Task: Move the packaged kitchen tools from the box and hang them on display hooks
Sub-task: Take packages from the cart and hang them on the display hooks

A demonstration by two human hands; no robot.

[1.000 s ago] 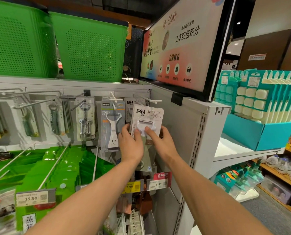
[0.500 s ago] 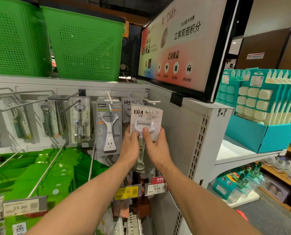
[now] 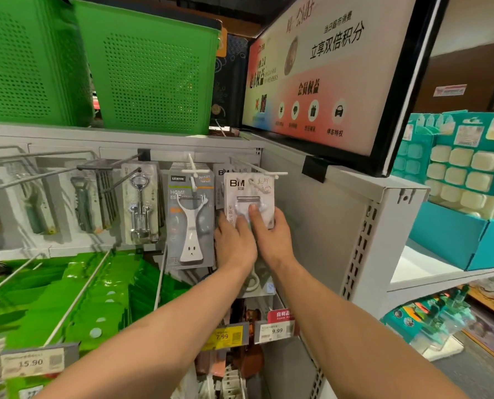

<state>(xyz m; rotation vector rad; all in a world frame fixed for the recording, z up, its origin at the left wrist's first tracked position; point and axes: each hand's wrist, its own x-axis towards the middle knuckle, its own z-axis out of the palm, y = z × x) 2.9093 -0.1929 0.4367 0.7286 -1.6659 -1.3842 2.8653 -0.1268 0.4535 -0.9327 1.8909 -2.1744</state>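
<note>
White carded BM peeler pack [image 3: 250,194], one, upright, long axis vertical, print facing camera, top at white wire display hook [image 3: 266,170], two hands, left hand [image 3: 234,243] and right hand [image 3: 271,240] grip pinching its lower half, one matching pack [image 3: 220,175] behind

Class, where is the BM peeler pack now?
Head view, centre: BM peeler pack, held by left hand and right hand at the white hook, right of the grey peeler pack.

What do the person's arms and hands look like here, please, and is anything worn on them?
The left forearm and right forearm are bare for all their visible length, with no sleeves in view. The left hand and right hand are bare too: no gloves, rings, watch or bracelet show.
</note>
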